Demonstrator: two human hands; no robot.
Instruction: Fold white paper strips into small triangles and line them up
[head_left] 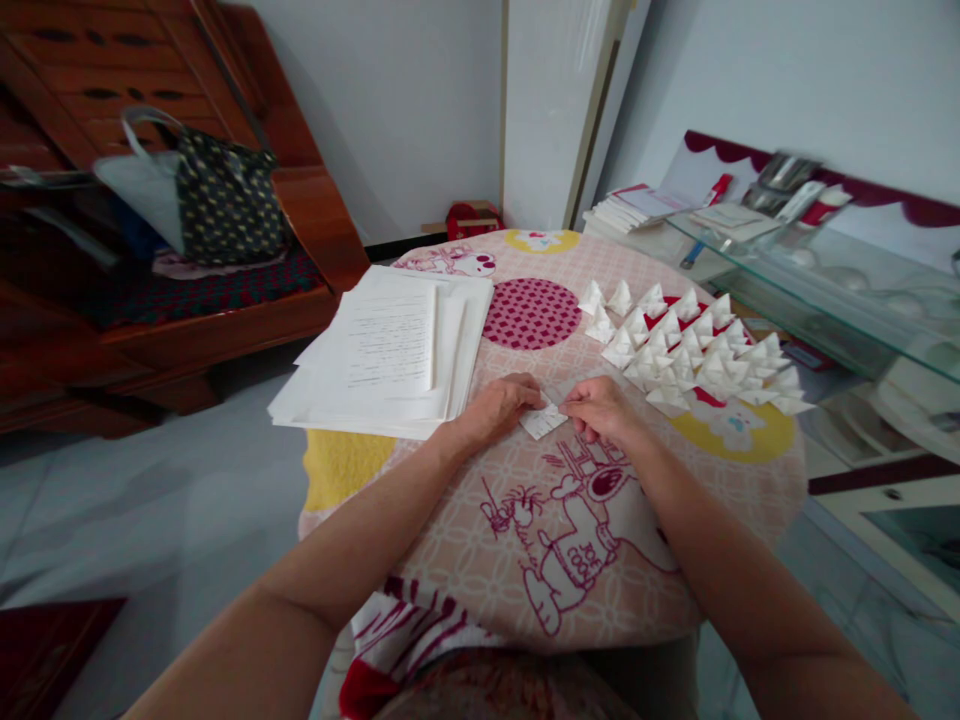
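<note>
A small folded piece of white paper (543, 422) lies near the middle of the round table, between my two hands. My left hand (506, 402) pinches its left corner, with the fingers curled. On the other side my right hand (600, 407) has thumb and forefinger closed on the right corner. Faint print shows on the paper. To the right, rows of folded white paper boats (686, 345) stand close together. A stack of printed paper sheets (382, 345) lies on the left of the table.
A pink patterned tablecloth (465, 545) covers the table. At the right stands a glass shelf (847, 300) holding cups and papers. A wooden bench (300, 290) at the left carries a dark patterned bag (225, 200).
</note>
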